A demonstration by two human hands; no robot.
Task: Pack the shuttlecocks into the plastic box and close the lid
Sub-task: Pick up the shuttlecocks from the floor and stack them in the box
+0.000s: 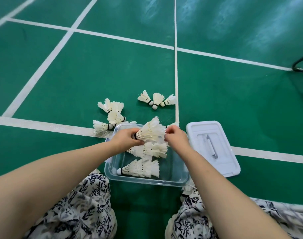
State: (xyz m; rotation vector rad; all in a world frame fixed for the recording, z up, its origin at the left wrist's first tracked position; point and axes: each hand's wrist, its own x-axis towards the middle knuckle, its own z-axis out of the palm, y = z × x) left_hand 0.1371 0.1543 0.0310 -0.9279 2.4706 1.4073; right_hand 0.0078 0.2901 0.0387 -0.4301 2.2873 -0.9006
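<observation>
A clear plastic box [171, 181] sits open on the green court floor between my knees. Inside lie two stacks of white shuttlecocks: one near the front [140, 169] and one in the middle [150, 149]. Over the box's far end, my left hand [124, 139] grips the cork end of a third stack of shuttlecocks [151, 131]. My right hand [175, 136] pinches the feather end of that stack. The white lid [212, 147] with its grey handle lies flat on the floor to the right of the box.
Loose shuttlecocks lie on the floor beyond the box: a cluster at the left [111, 114] and three further back [155, 100]. White court lines cross the floor. A black metal stand foot [300, 64] shows at the right edge. My patterned skirt [74, 209] covers both knees.
</observation>
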